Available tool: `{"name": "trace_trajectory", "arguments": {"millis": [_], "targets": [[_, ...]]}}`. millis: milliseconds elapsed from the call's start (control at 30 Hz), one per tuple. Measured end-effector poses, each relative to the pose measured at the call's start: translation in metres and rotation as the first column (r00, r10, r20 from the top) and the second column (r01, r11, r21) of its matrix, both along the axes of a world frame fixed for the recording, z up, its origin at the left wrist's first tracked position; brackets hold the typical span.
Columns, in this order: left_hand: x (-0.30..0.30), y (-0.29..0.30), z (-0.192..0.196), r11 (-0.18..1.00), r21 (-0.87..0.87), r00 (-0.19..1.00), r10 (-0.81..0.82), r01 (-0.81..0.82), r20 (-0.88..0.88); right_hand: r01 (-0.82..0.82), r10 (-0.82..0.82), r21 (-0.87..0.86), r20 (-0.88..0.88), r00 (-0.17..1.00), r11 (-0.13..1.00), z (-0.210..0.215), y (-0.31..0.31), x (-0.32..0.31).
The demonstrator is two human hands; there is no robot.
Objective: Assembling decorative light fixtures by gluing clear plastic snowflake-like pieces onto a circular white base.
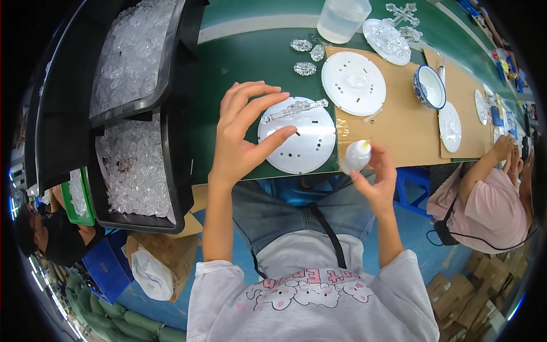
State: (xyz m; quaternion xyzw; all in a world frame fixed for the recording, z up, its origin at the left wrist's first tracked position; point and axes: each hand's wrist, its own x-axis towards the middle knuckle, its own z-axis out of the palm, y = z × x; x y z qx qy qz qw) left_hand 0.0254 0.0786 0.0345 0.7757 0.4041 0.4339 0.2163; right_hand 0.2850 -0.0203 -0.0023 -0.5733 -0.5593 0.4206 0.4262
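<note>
My left hand hovers with fingers spread over the left side of a white round plate with holes at the table's near edge. Its index fingertip touches the plate. A clear crystal strip lies across the plate's top, just right of my fingertips. My right hand holds a small white squeeze bottle with a yellowish tip, tilted toward the plate's right rim.
A second white holed plate lies on brown cardboard. Loose crystals, a clear container, a crystal-covered disc and a blue-white bowl stand beyond. Black bins of clear crystals sit left. A person in pink works at the right.
</note>
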Motion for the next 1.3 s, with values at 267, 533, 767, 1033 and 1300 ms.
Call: {"name": "trace_trajectory", "arguments": {"millis": [267,533,767,1033,1300], "targets": [[0.016,0.007,-0.005,0.999,0.008,0.999,0.031,-0.031,-0.021,0.287,-0.313,0.207,0.107,0.944,0.935,-0.003,0.018,0.037],[0.015,0.012,0.0,0.997,0.032,0.996,0.077,-0.076,-0.038,0.406,-0.478,0.296,0.241,0.845,0.865,-0.022,0.04,0.059],[0.011,0.01,-0.004,0.998,-0.03,0.998,0.056,-0.057,-0.033,0.388,-0.413,0.253,0.051,0.909,0.886,-0.043,0.034,0.077],[-0.001,-0.019,0.01,0.988,0.009,0.988,0.153,-0.153,0.013,0.326,-0.401,0.288,0.26,0.878,0.9,-0.024,0.018,0.073],[-0.019,-0.1,0.003,0.958,-0.075,0.951,0.285,-0.277,0.121,0.188,-0.247,0.336,0.144,0.958,0.923,0.082,-0.012,0.018]]}}
